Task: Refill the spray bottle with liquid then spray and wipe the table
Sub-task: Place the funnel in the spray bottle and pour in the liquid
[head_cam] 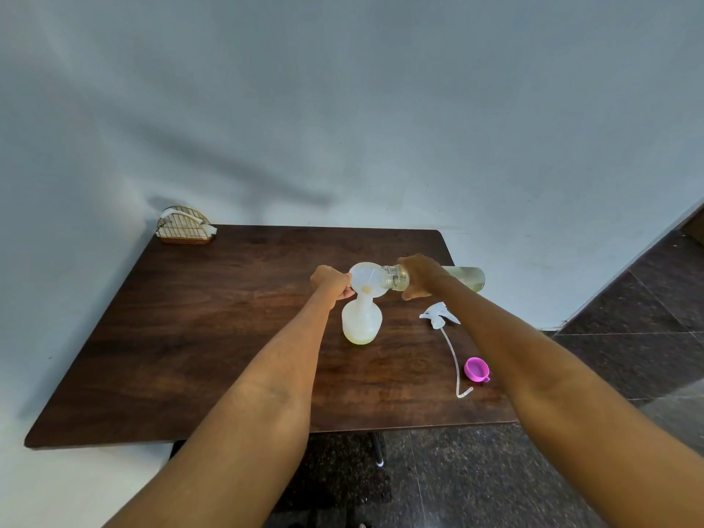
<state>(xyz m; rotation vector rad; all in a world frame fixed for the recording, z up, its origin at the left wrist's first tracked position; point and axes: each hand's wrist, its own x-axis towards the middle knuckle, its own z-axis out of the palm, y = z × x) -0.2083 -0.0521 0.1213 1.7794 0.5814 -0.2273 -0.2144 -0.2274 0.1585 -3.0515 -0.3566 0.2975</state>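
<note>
Dark woodgrain table [213,337]: translucent funnel [366,280] tops bulbous spray bottle [362,322].

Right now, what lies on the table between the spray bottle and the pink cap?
In the head view, the detached spray head with its long tube lies between the spray bottle and the pink cap, on the table.

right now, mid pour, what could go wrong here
The refill bottle lies nearly flat at the funnel rim, so liquid could surge past it onto the table. The funnel sits in the spray bottle, steadied only by the left hand; it might tip. The right forearm hangs over the spray head and could knock it.
</note>
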